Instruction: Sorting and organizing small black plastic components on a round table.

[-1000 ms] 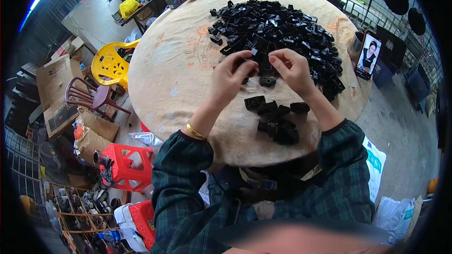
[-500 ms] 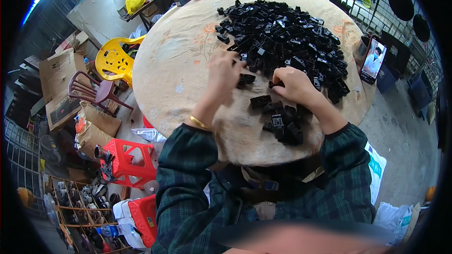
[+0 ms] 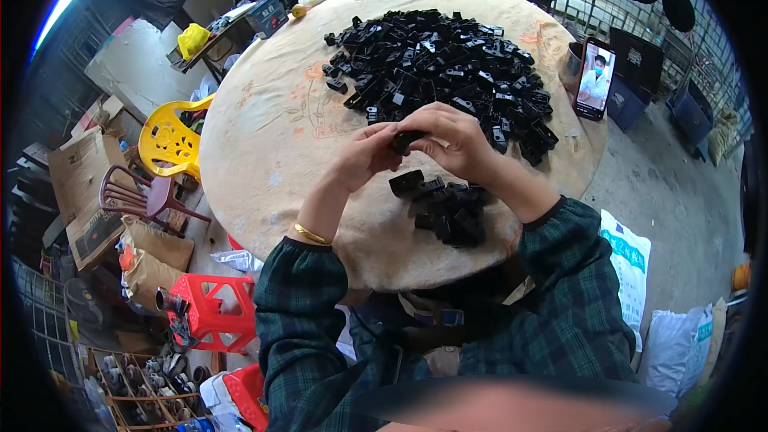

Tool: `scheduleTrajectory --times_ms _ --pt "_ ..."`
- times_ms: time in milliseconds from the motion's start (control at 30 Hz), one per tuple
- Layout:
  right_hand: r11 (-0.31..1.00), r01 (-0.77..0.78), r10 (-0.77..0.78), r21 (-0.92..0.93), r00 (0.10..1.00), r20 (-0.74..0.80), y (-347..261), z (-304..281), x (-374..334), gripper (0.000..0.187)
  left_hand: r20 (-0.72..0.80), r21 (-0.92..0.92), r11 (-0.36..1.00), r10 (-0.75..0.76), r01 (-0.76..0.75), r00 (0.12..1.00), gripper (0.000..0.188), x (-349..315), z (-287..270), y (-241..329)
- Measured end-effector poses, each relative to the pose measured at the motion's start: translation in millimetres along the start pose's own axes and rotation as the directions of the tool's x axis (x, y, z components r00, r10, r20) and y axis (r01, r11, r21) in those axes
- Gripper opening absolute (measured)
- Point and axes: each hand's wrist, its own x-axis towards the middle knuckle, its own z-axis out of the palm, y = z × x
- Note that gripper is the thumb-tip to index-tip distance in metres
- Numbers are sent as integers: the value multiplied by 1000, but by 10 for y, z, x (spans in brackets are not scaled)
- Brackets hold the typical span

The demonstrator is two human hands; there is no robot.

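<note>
Above the cloth, my left hand point(image 3: 366, 158) and my right hand point(image 3: 454, 139) meet with fingers closed on one small black plastic part point(image 3: 407, 141). Fingers cover much of it, so its full shape cannot be made out. Beyond my hands spreads a large heap of black plastic parts point(image 3: 432, 60), angular and glossy. On the near side, below my right hand, lies a smaller cluster of similar black parts point(image 3: 452, 216). Both groups rest on a round table point(image 3: 264, 144) covered with a cream, flower-patterned cloth.
A phone point(image 3: 594, 80) stands upright at the table's right edge, beside a dark cup-like container point(image 3: 574, 58). To the left are a yellow chair point(image 3: 170, 140), a purple chair point(image 3: 160, 196) and a red stool point(image 3: 212, 312). White sacks point(image 3: 628, 268) stand on the floor at right.
My hands, which were apart near the heap's front edge, have come together and now share one black part. The dark parts formerly beneath my left hand no longer show there. The view has shifted slightly.
</note>
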Motion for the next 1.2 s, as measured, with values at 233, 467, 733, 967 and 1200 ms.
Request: scheduleTrajectory --times_ms 233,467,733,967,1200 --pt "989 87 -83 -115 996 40 -14 48 -40 39 163 -85 996 -12 26 987 27 -43 0 15" --pt "977 76 -65 -197 996 65 -67 48 -31 42 121 -32 999 -17 21 993 34 -79 31 21" --pt "977 -115 140 -181 982 129 -54 41 -74 51 49 228 972 48 -58 998 31 -137 208 2" --pt "856 -458 487 240 870 -74 175 -86 -30 34 111 608 715 353 -345 929 20 -159 218 5" --pt "808 -584 534 77 782 322 278 -62 -115 16 363 886 85 483 -455 797 37 -301 556 -138"
